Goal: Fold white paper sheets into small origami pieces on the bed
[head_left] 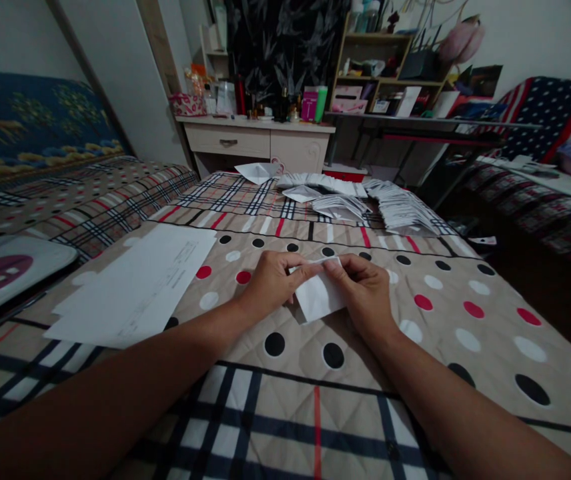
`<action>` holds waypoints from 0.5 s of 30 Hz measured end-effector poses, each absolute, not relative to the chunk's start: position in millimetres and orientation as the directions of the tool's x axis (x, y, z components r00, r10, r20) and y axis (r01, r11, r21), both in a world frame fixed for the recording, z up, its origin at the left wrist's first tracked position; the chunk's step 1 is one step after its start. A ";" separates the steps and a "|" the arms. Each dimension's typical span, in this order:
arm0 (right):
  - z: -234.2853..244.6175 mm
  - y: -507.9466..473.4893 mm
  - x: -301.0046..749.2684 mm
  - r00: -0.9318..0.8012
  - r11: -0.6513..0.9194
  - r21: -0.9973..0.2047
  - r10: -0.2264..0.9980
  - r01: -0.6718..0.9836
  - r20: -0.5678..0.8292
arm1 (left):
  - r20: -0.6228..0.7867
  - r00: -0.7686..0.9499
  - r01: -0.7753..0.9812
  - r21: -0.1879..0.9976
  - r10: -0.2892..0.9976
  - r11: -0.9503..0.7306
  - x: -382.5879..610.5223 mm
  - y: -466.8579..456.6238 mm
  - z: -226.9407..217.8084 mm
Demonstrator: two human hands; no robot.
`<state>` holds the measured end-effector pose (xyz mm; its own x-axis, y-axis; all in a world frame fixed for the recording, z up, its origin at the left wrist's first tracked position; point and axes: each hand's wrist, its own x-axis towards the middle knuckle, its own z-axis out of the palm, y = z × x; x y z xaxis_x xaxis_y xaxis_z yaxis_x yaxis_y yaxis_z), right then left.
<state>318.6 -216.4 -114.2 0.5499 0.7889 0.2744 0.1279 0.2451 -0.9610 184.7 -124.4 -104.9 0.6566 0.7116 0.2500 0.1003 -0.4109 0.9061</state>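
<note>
Over the dotted bedspread, the left hand and right hand pinch 1 partly folded paper between them, apparently unfinished, while folded stacks beyond look done and flat sheets at left await folding.

Folded white paper slants, pinched along top edge.

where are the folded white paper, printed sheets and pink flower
Folded white paper (319,297): head view, middle of its upper face.
Printed sheets (138,287): head view, middle of the top sheet.
Pink flower (459,43): head view, middle of its petals.
</note>
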 end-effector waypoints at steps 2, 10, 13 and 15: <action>-113.0 -217.3 319.6 0.579 0.240 -0.960 0.766 0.144 0.278 | 0.236 0.650 0.105 0.913 0.723 -0.393 185.5 -124.7 -105.2; -111.7 -216.9 323.4 0.676 0.254 -0.965 0.699 0.072 0.234 | 0.069 0.710 0.097 0.976 0.701 -0.195 187.1 -126.5 -102.1; -112.6 -215.8 325.4 0.679 0.262 -0.961 0.691 0.084 0.248 | 0.085 0.689 0.101 0.972 0.720 -0.211 185.0 -125.0 -102.6; -113.5 -215.2 328.1 0.689 0.266 -0.959 0.677 0.098 0.258 | 0.073 0.688 0.091 0.979 0.722 -0.185 184.7 -123.1 -104.8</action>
